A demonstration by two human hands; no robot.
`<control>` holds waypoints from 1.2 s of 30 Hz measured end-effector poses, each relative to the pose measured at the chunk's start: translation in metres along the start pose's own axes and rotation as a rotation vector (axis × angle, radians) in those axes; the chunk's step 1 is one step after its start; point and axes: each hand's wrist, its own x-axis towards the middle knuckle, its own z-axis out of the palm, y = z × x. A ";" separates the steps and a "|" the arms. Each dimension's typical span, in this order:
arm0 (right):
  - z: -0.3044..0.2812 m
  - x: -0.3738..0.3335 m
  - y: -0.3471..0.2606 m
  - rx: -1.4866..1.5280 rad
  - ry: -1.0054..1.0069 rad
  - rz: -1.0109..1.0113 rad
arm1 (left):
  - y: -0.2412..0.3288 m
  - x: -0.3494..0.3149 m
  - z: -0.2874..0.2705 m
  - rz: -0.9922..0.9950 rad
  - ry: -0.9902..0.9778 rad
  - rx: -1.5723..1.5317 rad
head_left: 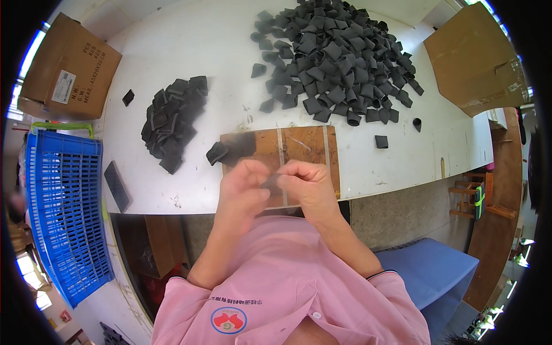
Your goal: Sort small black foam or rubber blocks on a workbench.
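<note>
Over the near edge of a brown wooden board [310, 144], my right hand [310, 187] pinches a small dark grey fabric piece [272, 183] between thumb and fingers. My left hand [244, 187] is curled close to the piece's left side; motion smears its fingers, so its grip is unclear. Beside the board's left edge lies a folded dark grey piece [218, 153]. Left of that is a heap of flattened dark pieces [172, 123]. A much larger pile of dark grey looped pieces [339, 63] covers the far middle of the white table [224, 75].
Cardboard boxes stand at the far left [75, 69] and far right [477, 60]. A blue plastic crate [69, 213] is at the left edge, near a dark flat slab [117, 187]. Single loops [381, 141] lie right of the board. A blue covered seat [428, 270] is below right.
</note>
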 end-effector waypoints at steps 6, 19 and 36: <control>0.003 -0.006 0.002 0.746 -0.169 0.450 | -0.018 -0.006 0.013 0.462 0.354 0.682; 0.004 0.030 -0.046 0.004 -0.434 0.134 | 0.023 0.007 0.011 -0.103 -0.027 -0.543; 0.005 0.010 -0.049 -0.756 0.034 -0.780 | 0.023 0.007 0.024 0.529 0.088 0.340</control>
